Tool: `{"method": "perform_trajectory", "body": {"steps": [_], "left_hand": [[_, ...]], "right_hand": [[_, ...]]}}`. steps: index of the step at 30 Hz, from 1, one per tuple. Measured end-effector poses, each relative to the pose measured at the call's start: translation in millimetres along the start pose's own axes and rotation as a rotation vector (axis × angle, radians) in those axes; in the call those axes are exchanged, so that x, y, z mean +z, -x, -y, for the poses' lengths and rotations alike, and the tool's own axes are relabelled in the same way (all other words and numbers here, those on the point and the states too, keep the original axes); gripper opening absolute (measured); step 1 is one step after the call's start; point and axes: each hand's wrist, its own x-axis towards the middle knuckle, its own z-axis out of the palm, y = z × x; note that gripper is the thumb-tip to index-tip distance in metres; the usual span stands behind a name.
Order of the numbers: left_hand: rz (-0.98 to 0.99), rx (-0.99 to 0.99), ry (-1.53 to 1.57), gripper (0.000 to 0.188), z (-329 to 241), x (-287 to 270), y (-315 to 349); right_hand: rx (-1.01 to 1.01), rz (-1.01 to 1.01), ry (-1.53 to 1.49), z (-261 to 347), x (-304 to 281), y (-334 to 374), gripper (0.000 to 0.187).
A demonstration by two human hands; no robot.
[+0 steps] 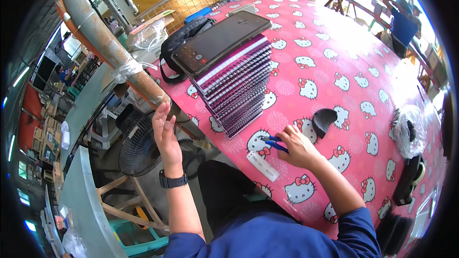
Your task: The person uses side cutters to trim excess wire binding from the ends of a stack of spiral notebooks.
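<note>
My right hand [300, 148] rests low over the pink table cover, its fingers closed round a pair of small blue-handled pliers [275, 144] with the metal jaws pointing left. Just below the jaws lies a white printed strip [263, 166]. A black curved, ridged piece [324, 122] sits beyond my right hand. Raised off the table's left edge, my left hand [167, 136] is open and empty, fingers stretched upward. Between and beyond both hands stands a tall stack of spiral-bound notebooks [239, 88], with a dark phone [220, 40] lying on top.
A rusty pole [107, 33] rises beside the table's left edge, near a black fan [138, 145]. A black bag [184, 43] lies behind the notebooks. At the right are a plastic-wrapped bundle [409, 131], a tape dispenser [409, 181] and black binding coils [396, 229].
</note>
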Motion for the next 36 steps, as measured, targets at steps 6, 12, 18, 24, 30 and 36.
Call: {"method": "perform_trajectory", "body": {"steps": [6,12,18,24,30,36], "left_hand": [[0.087,0.083,0.2,0.067,6,40,-35],[0.043,-0.053,0.417,0.074,5,75,-64],[0.101,-0.153,0.521,0.067,10,89,-67],[-0.02,-0.163,0.486,0.062,15,98,-65],[0.029,-0.109,0.508,0.066,14,97,-68],[0.032,0.219,0.269,0.085,-40,90,-79]], "right_hand": [[-0.198,-0.241,-0.783,62,-48,-10,0.045],[-0.587,-0.797,-0.272,90,-61,-49,0.059],[-0.551,-0.869,-0.191,91,-54,-59,0.056],[-0.543,-0.809,-0.3,96,-51,-55,0.055],[-0.399,-0.427,-0.853,98,-49,-47,0.05],[-0.164,0.013,-1.5,101,-55,-43,0.05]]}}
